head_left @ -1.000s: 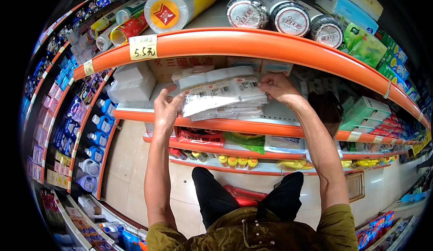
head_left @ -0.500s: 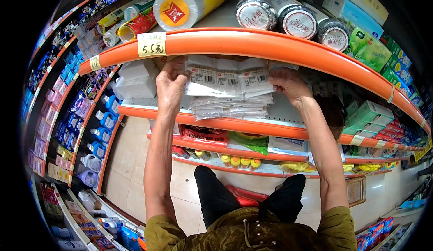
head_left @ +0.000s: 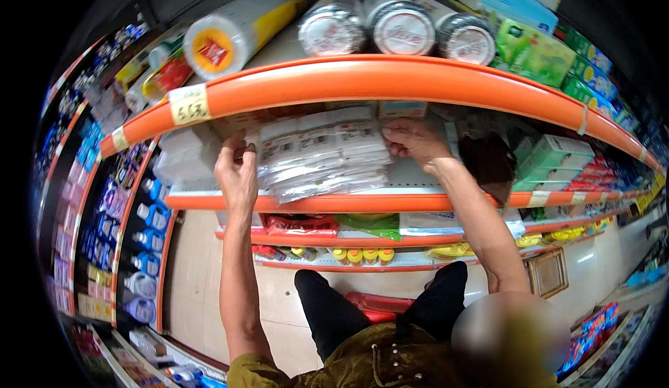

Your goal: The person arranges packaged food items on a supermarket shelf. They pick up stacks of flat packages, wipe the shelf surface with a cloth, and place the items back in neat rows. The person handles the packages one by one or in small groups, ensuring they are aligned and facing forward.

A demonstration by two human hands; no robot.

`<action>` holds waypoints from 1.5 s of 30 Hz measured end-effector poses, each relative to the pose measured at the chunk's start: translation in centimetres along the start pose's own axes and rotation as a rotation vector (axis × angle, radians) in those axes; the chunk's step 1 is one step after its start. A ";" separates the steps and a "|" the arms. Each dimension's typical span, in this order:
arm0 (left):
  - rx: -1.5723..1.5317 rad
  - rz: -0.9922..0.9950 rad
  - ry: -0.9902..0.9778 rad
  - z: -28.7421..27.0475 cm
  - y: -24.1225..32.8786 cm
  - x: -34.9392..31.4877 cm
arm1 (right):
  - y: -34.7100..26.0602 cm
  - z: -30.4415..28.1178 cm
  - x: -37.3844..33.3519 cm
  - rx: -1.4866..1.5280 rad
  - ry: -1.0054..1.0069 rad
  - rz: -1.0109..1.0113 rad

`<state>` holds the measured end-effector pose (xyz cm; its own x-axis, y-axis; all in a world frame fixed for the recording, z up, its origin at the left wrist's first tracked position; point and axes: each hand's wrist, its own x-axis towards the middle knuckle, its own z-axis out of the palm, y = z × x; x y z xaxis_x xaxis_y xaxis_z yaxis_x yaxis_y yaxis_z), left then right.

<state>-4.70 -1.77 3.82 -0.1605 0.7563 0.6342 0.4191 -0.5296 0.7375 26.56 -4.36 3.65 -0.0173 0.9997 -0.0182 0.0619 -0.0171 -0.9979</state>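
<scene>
A stack of flat white plastic-wrapped packs (head_left: 327, 168) with printed labels lies on the middle shelf, slightly slanted, under the orange-edged upper shelf. My left hand (head_left: 237, 175) is beside the stack's left end, fingers loosely bent and apart, with nothing seen in them. At the upper right corner of the stack is my right hand (head_left: 418, 140); its bent fingers are at the edge of the top packs, thumb apart from them. Whether those fingertips press on the packs is blurred.
An orange shelf edge (head_left: 362, 78) spans above my hands, with large wrapped rolls (head_left: 331, 32) on it. White blocks (head_left: 185, 158) stand left of the stack. Green boxes (head_left: 557, 158) and a dark brown item (head_left: 488, 165) are to the right. A red stool (head_left: 376, 304) is between my legs.
Both hands held the top pack raised at its ends; now it lies on the stack and the fingers have loosened. The stack looks more slanted, and the view has shifted.
</scene>
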 end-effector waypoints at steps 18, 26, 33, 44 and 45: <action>0.143 0.388 -0.569 21.5 7.7 -12.4 | 5.9 -8.7 1.5 -0.863 0.377 -0.103; 0.275 0.406 -0.574 22.3 7.2 -12.9 | 10.6 -15.5 8.1 -1.414 0.411 -0.368; 0.298 0.373 -0.579 22.3 7.0 -12.9 | 10.4 -17.1 9.2 -1.445 0.562 -0.398; 0.252 0.370 -0.519 21.7 6.8 -12.8 | 1.9 -15.1 -0.9 -1.359 0.482 -0.747; 0.223 0.370 -0.509 21.5 6.9 -12.7 | 0.5 -13.7 -3.0 -1.391 0.440 -0.691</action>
<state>19.46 -6.78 -4.12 0.4484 0.6559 0.6073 0.5491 -0.7382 0.3919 40.34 -7.10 4.04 -0.1667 0.7402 0.6514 0.9795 0.2000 0.0235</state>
